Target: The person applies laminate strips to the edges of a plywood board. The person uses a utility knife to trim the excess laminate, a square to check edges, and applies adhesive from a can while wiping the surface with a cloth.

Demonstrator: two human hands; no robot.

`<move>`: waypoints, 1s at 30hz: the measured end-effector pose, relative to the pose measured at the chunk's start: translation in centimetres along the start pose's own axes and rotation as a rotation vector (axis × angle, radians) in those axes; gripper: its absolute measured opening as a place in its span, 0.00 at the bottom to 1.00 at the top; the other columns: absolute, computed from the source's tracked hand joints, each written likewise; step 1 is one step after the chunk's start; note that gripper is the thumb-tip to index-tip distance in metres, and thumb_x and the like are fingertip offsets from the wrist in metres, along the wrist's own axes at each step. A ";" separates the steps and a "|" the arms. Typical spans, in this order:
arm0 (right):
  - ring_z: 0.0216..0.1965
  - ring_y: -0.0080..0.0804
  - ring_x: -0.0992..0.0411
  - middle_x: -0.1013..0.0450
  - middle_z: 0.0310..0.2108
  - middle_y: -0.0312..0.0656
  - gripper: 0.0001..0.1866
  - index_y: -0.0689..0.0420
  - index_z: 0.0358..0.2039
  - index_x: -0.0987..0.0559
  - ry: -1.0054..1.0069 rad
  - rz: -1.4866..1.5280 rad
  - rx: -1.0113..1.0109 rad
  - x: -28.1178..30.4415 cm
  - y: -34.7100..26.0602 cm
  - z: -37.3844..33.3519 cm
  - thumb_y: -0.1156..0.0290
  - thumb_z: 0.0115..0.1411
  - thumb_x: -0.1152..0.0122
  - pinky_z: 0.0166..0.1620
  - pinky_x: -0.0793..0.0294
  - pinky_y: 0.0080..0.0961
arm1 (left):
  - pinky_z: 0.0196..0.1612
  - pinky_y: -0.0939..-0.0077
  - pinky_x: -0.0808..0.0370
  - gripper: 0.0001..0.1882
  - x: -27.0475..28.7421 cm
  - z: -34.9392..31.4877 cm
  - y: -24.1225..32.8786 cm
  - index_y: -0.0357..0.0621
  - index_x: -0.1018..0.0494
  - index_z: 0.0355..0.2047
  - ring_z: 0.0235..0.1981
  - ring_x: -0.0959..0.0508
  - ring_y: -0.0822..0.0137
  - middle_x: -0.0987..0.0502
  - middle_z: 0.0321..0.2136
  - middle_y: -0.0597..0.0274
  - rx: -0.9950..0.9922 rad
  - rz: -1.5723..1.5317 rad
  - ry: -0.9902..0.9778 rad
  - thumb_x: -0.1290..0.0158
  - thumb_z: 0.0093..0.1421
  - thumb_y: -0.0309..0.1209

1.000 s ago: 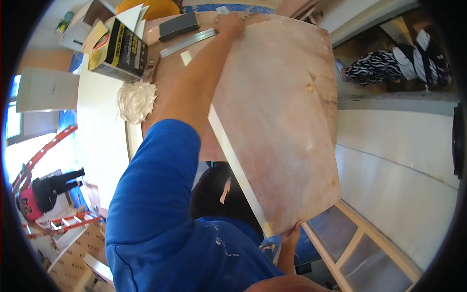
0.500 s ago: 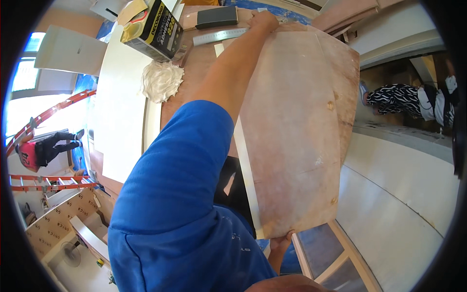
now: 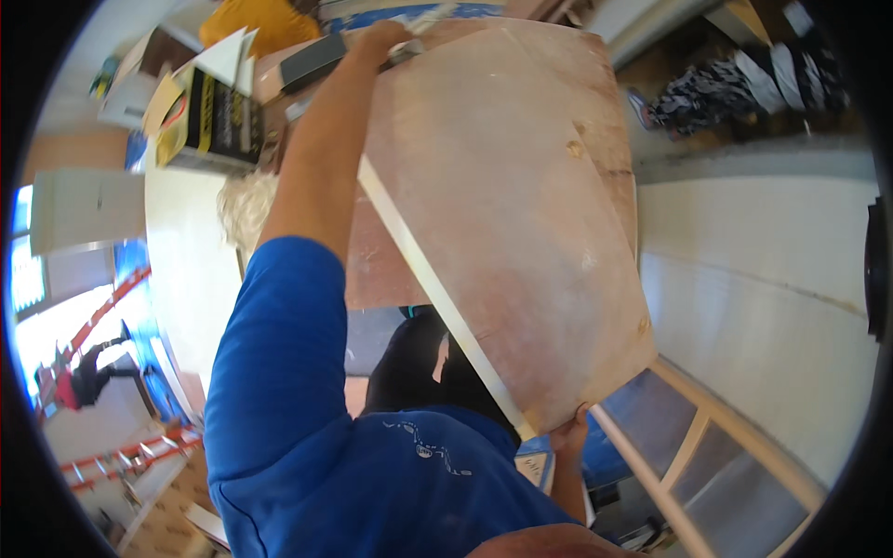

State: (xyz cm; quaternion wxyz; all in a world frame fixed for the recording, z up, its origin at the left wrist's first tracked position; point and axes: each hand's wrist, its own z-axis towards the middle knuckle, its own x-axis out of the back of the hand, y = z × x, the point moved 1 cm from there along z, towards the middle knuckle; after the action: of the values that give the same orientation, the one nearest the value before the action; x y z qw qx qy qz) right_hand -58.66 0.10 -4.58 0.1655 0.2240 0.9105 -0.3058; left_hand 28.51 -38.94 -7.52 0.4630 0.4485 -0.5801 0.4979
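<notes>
I hold a large flat wooden board, pale pinkish-brown with a light edge, tilted on its side in front of me. My left hand grips its far top corner, my arm in a blue sleeve stretched out along the board's edge. My right hand grips the board's near bottom corner, only the fingers showing. Under the board lies a brown work surface.
A yellow-and-black box, a dark flat block and a white crumpled rag sit at the far left. A wooden frame stands at the lower right against a white wall. Orange ladders lie at the left.
The view has swung, and the board now sits lower and more to the right in the picture. Both hands keep their grip on the same corners.
</notes>
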 end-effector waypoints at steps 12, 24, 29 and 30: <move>0.71 0.42 0.40 0.37 0.71 0.43 0.37 0.56 0.72 0.41 0.155 -0.104 0.019 -1.6 -1.1 -0.5 0.44 0.73 0.51 0.71 0.41 0.46 | 0.61 0.51 0.27 0.26 1.6 7.6 4.2 0.44 0.19 0.53 0.61 0.24 0.45 0.23 0.57 0.42 0.502 -0.049 -0.345 0.48 0.64 0.49; 0.71 0.44 0.40 0.36 0.69 0.42 0.40 0.54 0.72 0.39 0.156 -0.073 -0.014 -1.0 -0.3 -0.1 0.43 0.68 0.43 0.72 0.43 0.49 | 0.49 0.53 0.19 0.21 -0.2 8.3 -0.5 0.46 0.19 0.49 0.51 0.17 0.48 0.17 0.49 0.50 0.440 0.198 -0.278 0.37 0.56 0.38; 0.71 0.44 0.41 0.37 0.70 0.41 0.45 0.54 0.72 0.40 0.145 -0.031 -0.062 -0.9 -0.8 -0.2 0.43 0.63 0.36 0.72 0.43 0.48 | 0.54 0.53 0.20 0.21 -1.6 9.2 -2.0 0.45 0.19 0.53 0.54 0.18 0.49 0.18 0.53 0.50 0.490 -0.004 -0.244 0.38 0.58 0.33; 0.71 0.44 0.41 0.37 0.70 0.41 0.46 0.54 0.72 0.40 0.158 -0.035 -0.080 -0.6 -0.9 -0.2 0.43 0.63 0.35 0.72 0.43 0.48 | 0.54 0.54 0.20 0.23 -1.9 9.3 -1.9 0.44 0.20 0.55 0.54 0.18 0.49 0.19 0.52 0.48 0.476 -0.096 -0.274 0.37 0.57 0.31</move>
State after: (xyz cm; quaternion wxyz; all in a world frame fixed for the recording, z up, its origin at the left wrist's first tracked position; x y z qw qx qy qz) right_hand -58.67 -0.62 -3.70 0.0965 0.2244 0.9361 -0.2532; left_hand 29.86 -48.27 -9.73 0.2850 0.6345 -0.4823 0.5325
